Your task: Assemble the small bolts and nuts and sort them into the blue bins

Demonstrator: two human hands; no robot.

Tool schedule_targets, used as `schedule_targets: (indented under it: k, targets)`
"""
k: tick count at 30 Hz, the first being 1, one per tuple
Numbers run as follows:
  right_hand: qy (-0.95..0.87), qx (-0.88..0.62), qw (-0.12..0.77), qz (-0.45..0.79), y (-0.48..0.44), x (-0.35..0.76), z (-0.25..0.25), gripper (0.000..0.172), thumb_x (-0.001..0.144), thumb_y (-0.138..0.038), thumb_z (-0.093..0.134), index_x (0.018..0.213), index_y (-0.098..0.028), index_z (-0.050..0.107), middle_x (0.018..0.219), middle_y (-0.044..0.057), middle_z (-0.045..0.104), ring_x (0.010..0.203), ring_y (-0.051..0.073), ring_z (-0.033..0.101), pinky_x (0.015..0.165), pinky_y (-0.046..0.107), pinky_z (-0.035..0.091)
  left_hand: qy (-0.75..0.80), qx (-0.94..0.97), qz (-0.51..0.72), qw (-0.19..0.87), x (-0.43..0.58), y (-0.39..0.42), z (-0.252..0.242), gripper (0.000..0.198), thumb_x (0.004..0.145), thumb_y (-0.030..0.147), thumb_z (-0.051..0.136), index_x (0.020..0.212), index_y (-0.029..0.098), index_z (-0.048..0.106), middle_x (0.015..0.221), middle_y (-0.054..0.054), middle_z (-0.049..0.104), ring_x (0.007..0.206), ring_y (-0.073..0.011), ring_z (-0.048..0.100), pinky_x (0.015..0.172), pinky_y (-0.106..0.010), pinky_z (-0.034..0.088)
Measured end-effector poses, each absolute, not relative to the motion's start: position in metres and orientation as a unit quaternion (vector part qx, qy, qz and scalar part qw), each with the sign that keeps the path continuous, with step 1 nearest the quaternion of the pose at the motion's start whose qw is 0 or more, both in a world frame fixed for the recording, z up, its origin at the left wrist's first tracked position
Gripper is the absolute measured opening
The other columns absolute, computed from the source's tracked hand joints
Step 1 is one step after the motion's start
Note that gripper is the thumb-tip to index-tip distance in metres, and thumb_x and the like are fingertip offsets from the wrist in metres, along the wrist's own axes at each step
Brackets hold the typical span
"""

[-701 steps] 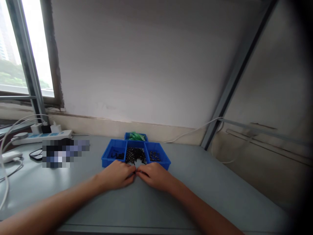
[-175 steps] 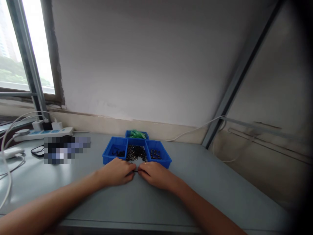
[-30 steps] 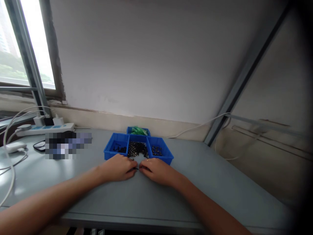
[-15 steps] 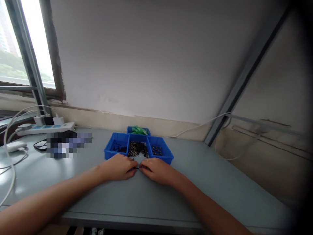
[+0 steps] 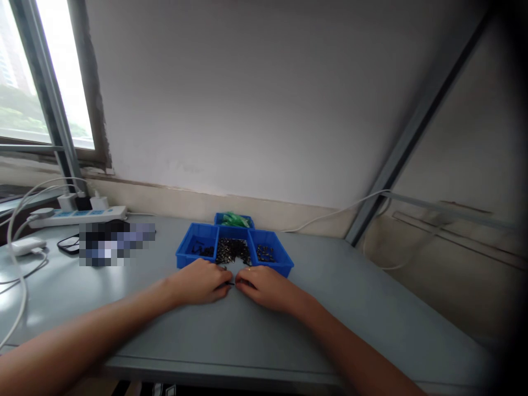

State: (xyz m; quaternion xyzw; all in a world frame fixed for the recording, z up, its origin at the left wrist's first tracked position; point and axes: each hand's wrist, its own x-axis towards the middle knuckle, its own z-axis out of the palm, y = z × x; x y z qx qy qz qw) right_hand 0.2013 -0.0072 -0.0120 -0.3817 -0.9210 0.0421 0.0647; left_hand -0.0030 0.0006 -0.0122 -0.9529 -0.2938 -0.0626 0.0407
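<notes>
My left hand and my right hand rest knuckles-up on the grey table, fingertips meeting over a tiny dark part pinched between them. Just beyond the hands stand three joined blue bins: the left bin with a few black pieces, the middle bin heaped with small dark metal parts, the right bin with a few dark parts. A fourth blue bin with green pieces sits behind them.
A white power strip with plugs and white cables lies at the far left by the window. A phone and a blurred dark object lie left of the bins. A white cable runs along the wall to a slanted metal post.
Almost nothing differs over the last second. Both hands stay pinched together at the same spot in front of the bins; the view has shifted only slightly.
</notes>
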Motion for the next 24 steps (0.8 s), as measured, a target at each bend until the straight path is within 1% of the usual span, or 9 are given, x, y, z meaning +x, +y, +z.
schedule_targets:
  k: [3, 7, 11, 17, 20, 24]
  targets:
    - [-0.92, -0.383, 0.068, 0.043, -0.0071, 0.201, -0.0117, 0.017, 0.094, -0.025, 0.049, 0.086, -0.015, 0.06, 0.082, 0.001, 0.061, 0.074, 0.015, 0.059, 0.069, 0.031, 0.046, -0.293, -0.953, -0.06, 0.041, -0.0028, 0.0008, -0.012, 0.021, 0.093, 0.031, 0.053, 0.09, 0.012, 0.06, 0.079, -0.001, 0.062, 0.069, -0.014, 0.062, 0.067, -0.031, 0.052]
    - [-0.919, -0.384, 0.072, 0.042, -0.0076, 0.2009, -0.0109, 0.017, 0.091, -0.02, 0.047, 0.083, -0.016, 0.061, 0.08, 0.003, 0.064, 0.073, 0.016, 0.058, 0.065, 0.027, 0.041, -0.294, -0.953, -0.052, 0.044, -0.0027, 0.0006, -0.0117, 0.019, 0.094, 0.03, 0.053, 0.092, 0.012, 0.06, 0.08, -0.001, 0.062, 0.07, -0.014, 0.062, 0.067, -0.032, 0.053]
    - [-0.919, -0.385, 0.075, 0.039, -0.0086, 0.2007, -0.0095, 0.018, 0.091, -0.02, 0.046, 0.083, -0.017, 0.061, 0.08, 0.004, 0.065, 0.072, 0.016, 0.058, 0.062, 0.026, 0.038, -0.295, -0.953, -0.043, 0.047, -0.0024, 0.0, -0.0113, 0.017, 0.094, 0.028, 0.053, 0.092, 0.012, 0.06, 0.081, -0.002, 0.062, 0.071, -0.0143, 0.062, 0.068, -0.032, 0.053]
    - [-0.921, -0.381, 0.071, 0.033, -0.0084, 0.2004, -0.0093, 0.016, 0.092, -0.02, 0.049, 0.084, -0.014, 0.061, 0.081, 0.002, 0.063, 0.074, 0.015, 0.059, 0.067, 0.029, 0.045, -0.294, -0.954, -0.038, 0.049, -0.002, 0.0001, -0.0104, 0.017, 0.094, 0.028, 0.053, 0.093, 0.012, 0.06, 0.081, -0.002, 0.062, 0.072, -0.0146, 0.062, 0.069, -0.032, 0.053]
    - [-0.922, -0.381, 0.066, 0.032, -0.0081, 0.2007, -0.0099, 0.015, 0.093, -0.024, 0.051, 0.087, -0.014, 0.061, 0.084, 0.001, 0.062, 0.076, 0.015, 0.06, 0.07, 0.032, 0.049, -0.294, -0.954, -0.038, 0.05, -0.002, 0.0006, -0.0107, 0.017, 0.094, 0.028, 0.053, 0.093, 0.012, 0.06, 0.081, -0.002, 0.063, 0.072, -0.0146, 0.062, 0.069, -0.032, 0.053]
    - [-0.921, -0.383, 0.059, 0.032, -0.0081, 0.2012, -0.0104, 0.016, 0.093, -0.028, 0.053, 0.091, -0.014, 0.061, 0.088, 0.002, 0.063, 0.078, 0.015, 0.061, 0.071, 0.034, 0.051, -0.293, -0.954, -0.039, 0.053, -0.0024, 0.0017, -0.0116, 0.017, 0.094, 0.028, 0.053, 0.093, 0.012, 0.06, 0.082, -0.002, 0.062, 0.072, -0.0145, 0.062, 0.068, -0.032, 0.053]
